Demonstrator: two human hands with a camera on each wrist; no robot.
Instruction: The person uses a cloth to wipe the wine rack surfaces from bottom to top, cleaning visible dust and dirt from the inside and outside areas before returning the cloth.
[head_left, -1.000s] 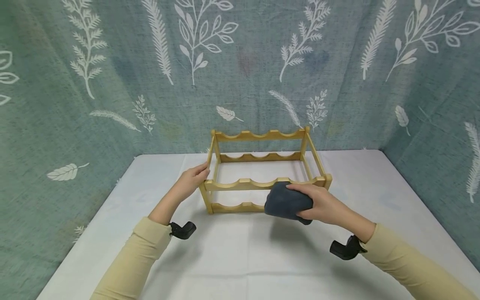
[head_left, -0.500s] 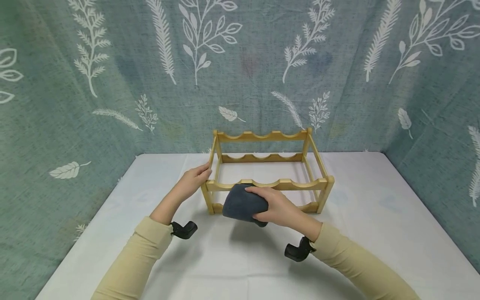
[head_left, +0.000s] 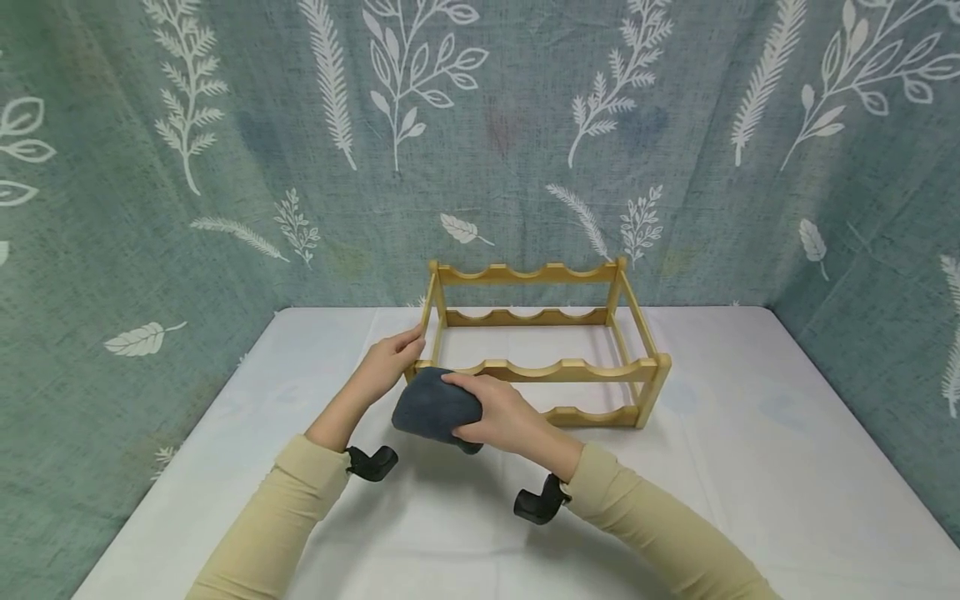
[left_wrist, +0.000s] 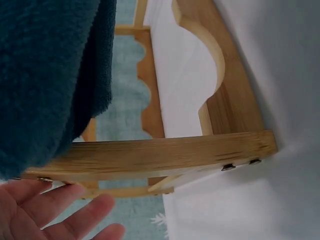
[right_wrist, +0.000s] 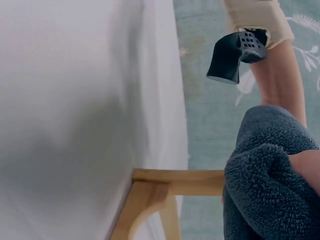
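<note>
A dark blue terry cloth [head_left: 431, 406], folded into a thick pad, is held by my right hand [head_left: 504, 417], thumb below and fingers over the top. The cloth overlaps the front left corner of a light wooden rack [head_left: 577, 369] with scalloped rails. In the right wrist view the towelling [right_wrist: 260, 195] shows its looped pile and covers most of that hand. My left hand [head_left: 384, 367] touches the left end of the rack. The left wrist view shows its fingers [left_wrist: 75, 212] nearly straight along the outside of the wooden post [left_wrist: 150, 156], beneath the hanging cloth.
The rack stands on a white-covered table [head_left: 750, 467]. A green-grey curtain [head_left: 510, 167] with white leaf prints hangs behind it and on both sides. Black wrist cameras [head_left: 538, 502] stick out from both wrists.
My right hand has moved the cloth leftward along the rack's front, from its right half to the front left corner. My left hand stays at the rack's left end.
</note>
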